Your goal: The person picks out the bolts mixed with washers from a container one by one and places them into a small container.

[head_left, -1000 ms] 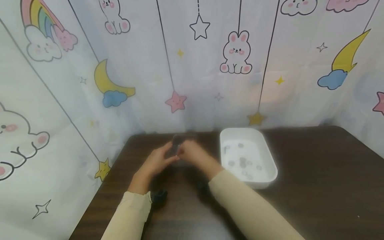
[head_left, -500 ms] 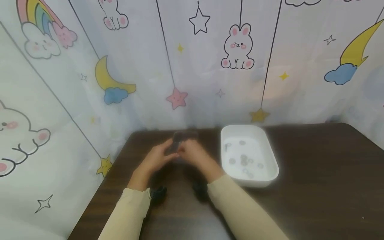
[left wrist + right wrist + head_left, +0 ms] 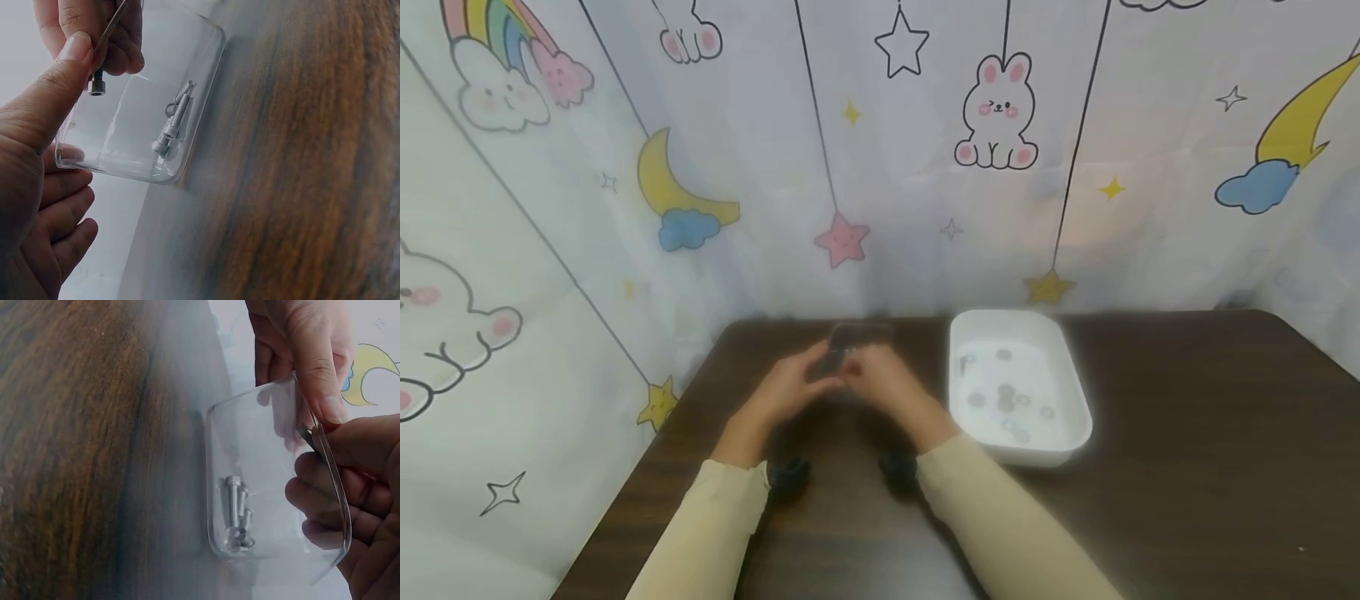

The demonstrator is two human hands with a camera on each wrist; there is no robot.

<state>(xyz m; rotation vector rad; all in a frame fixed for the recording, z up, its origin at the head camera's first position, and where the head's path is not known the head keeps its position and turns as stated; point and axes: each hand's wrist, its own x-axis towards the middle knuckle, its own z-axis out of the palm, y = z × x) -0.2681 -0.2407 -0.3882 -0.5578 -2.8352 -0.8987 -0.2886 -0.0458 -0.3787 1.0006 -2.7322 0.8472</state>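
A clear plastic box (image 3: 134,119) stands at the table's far side, between the hands. My left hand (image 3: 782,387) grips its side, thumb at the rim and fingers outside the wall. My right hand (image 3: 883,383) reaches over the box's near edge and pinches a metal socket-head bolt (image 3: 96,86); its head points down in the left wrist view, while most of its shaft is hidden by fingers. The left thumb lies against or very close to the pinched bolt. Several silver bolts (image 3: 234,503) lie together at one side inside the box, with a small ring (image 3: 170,109) beside them.
A white tray (image 3: 1030,457) stands right of the hands, with several greyish round pieces (image 3: 1006,398) on its floor, too blurred to name. Dark devices (image 3: 788,477) sit under both wrists. Behind the brown table (image 3: 1187,433) hangs a printed curtain (image 3: 910,167).
The head view has tilted and shifted slightly. Both hands stay at the clear box, with only small movements of the right fingers.
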